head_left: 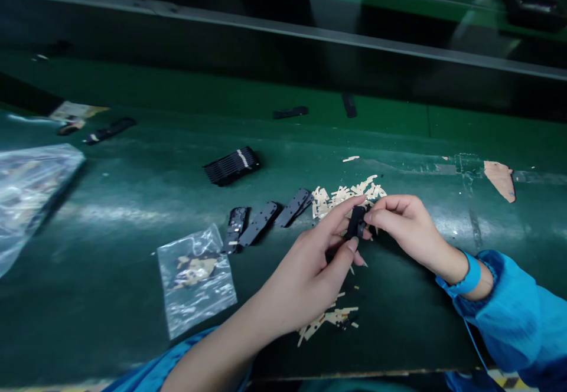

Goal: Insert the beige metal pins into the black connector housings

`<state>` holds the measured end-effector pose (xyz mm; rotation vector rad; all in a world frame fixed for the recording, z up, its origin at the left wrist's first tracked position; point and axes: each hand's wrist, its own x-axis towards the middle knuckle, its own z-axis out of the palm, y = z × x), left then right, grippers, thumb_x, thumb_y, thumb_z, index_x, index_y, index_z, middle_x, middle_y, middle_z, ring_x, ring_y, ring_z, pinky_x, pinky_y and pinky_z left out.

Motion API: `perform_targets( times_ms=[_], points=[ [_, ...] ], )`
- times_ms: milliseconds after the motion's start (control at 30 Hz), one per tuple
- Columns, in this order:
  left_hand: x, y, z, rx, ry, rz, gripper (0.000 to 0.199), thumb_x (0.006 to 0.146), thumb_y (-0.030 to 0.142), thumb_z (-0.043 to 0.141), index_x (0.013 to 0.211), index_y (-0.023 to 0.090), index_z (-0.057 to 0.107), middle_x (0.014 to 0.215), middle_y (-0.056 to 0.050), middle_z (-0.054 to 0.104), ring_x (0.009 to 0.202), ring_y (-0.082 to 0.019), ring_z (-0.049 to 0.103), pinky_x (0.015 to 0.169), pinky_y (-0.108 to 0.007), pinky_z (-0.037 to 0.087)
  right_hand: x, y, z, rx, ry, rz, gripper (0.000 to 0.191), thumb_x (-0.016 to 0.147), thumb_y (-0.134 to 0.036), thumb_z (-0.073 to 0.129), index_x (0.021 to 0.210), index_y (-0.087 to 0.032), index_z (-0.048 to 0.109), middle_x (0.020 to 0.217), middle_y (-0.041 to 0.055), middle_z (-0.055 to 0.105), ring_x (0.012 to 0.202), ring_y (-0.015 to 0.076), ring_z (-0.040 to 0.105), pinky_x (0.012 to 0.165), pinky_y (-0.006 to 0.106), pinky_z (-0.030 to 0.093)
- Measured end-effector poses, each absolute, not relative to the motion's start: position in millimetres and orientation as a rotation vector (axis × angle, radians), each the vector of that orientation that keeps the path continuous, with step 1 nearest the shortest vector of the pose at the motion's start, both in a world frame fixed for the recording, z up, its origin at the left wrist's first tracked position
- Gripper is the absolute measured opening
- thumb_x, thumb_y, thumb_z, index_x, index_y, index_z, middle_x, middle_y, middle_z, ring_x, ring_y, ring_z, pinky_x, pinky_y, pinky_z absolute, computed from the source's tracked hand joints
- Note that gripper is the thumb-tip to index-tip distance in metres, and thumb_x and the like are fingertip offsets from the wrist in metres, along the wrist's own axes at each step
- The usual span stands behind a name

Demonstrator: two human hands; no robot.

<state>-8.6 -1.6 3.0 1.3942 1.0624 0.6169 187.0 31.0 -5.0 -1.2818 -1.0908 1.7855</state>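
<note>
The left hand [325, 262] grips a small black part [355, 222] between thumb and fingers, while the right hand [405, 226] pinches its edge; the part looks oblong and dark, its finer details too small to tell, held slanting near a heap of pale strips [339, 195]

Free room separates black stack [231, 166] and cream strips [326, 203]; black plates [260, 224] block its near side.

Bright blue sleeves [509, 309], gathered cuff, blue wristband [471, 275]
</note>
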Motion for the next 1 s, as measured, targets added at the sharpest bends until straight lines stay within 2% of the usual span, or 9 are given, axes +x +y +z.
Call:
perform_targets(
  times_ms=[300, 467, 667, 1000],
  points=[
    [-6.9, -1.8, 5.8, 1.379, 1.061, 0.633, 0.054, 0.106, 0.017, 0.046, 0.158, 0.030, 0.042, 0.104, -0.005, 0.069, 0.082, -0.019, 0.075, 0.068, -0.029, 0.059, 188.0, 31.3, -4.0, -1.265, -1.090, 1.793, 0.021, 0.081, -0.024, 0.071, 0.060, -0.021, 0.067, 0.065, 0.0010, 0.071, 0.064, 0.0145, 0.061, 0.066, 0.030, 0.048],
    [-6.6, -2.0, 5.5, 1.381, 1.062, 0.649, 0.055, 0.106, 0.016, 0.046, 0.159, 0.029, 0.041, 0.101, -0.004, 0.072, 0.082, -0.019, 0.075, 0.069, -0.029, 0.058, 188.7, 32.0, -5.3, -1.256, -1.066, 1.822, 0.013, 0.075, -0.025, 0.078, 0.066, -0.020, 0.070, 0.066, -0.0002, 0.071, 0.062, 0.0135, 0.060, 0.064, 0.029, 0.048],
    [-7.2, -3.0, 3.7, 1.367, 1.054, 0.666, 0.055, 0.105, 0.015, 0.047, 0.158, 0.030, 0.042, 0.102, -0.003, 0.071, 0.080, -0.017, 0.075, 0.068, -0.028, 0.058, 189.8, 34.5, -3.8, -1.196, -1.008, 1.904, 0.015, 0.076, -0.027, 0.080, 0.066, -0.019, 0.072, 0.066, 0.0000, 0.071, 0.064, 0.0131, 0.060, 0.069, 0.029, 0.048],
    [-7.6, -1.8, 5.0, 1.281, 1.000, 0.681, 0.052, 0.107, 0.018, 0.050, 0.157, 0.030, 0.043, 0.110, -0.004, 0.069, 0.079, -0.015, 0.074, 0.068, -0.024, 0.062, 194.1, 39.9, 1.4, -1.113, -0.987, 2.007, 0.017, 0.078, -0.025, 0.077, 0.063, -0.019, 0.071, 0.062, -0.0009, 0.069, 0.054, 0.0099, 0.052, 0.059, 0.026, 0.045]
  ],
)
